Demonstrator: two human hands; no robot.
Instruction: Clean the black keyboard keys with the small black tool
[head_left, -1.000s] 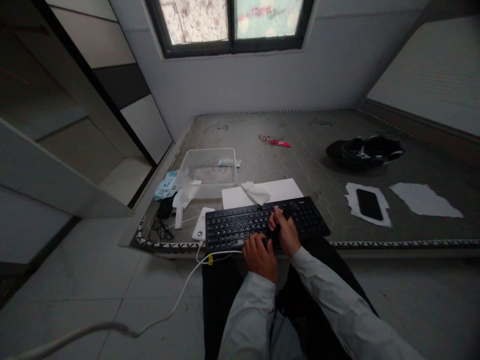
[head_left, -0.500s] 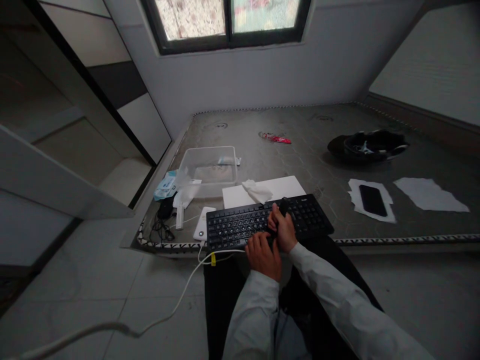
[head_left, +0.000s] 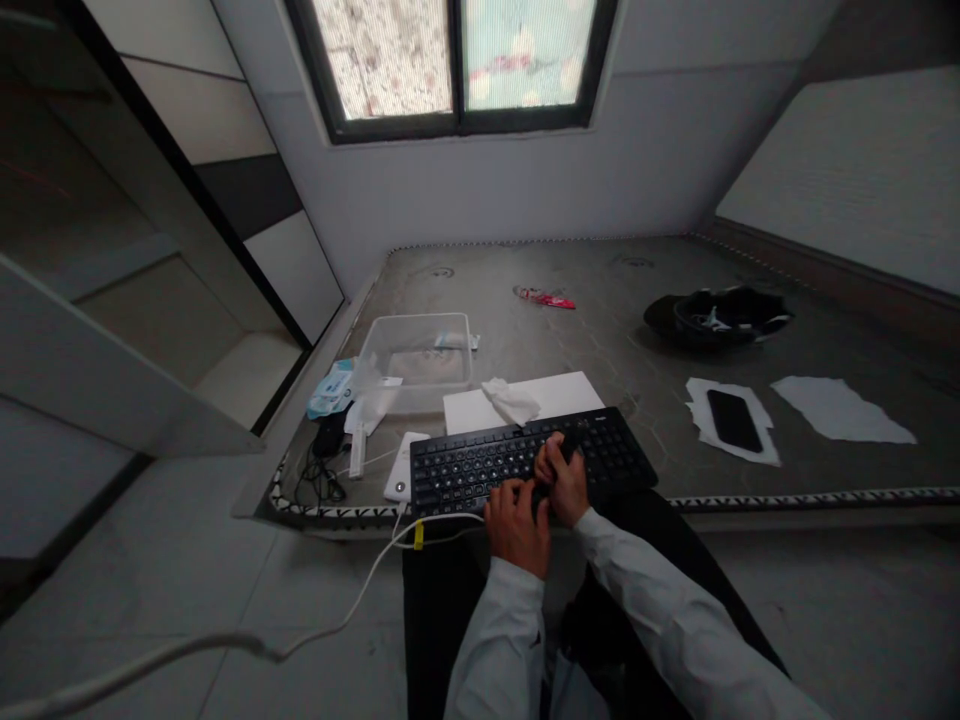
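A black keyboard [head_left: 480, 462] lies at the near edge of a grey mattress-like surface [head_left: 600, 320]. My left hand [head_left: 516, 525] sits at the keyboard's front edge, its fingers curled down over the keys. Close beside it, my right hand [head_left: 564, 482] is closed over the keys around a small dark object [head_left: 568, 446] whose tip shows above the fingers. The two hands touch over the middle of the keyboard. Both arms wear pale grey sleeves.
Behind the keyboard lie a white sheet [head_left: 570, 392] and a crumpled tissue [head_left: 511, 401]. At the left are a clear plastic tub [head_left: 416, 350], a white device [head_left: 400, 468] and a white cable [head_left: 352, 605]. On the right a phone [head_left: 733, 420] rests on torn paper, near a black helmet [head_left: 716, 315].
My right hand has drawn back a little toward the keyboard's front edge, closer to my left hand. The view has shifted slightly; nothing else has moved.
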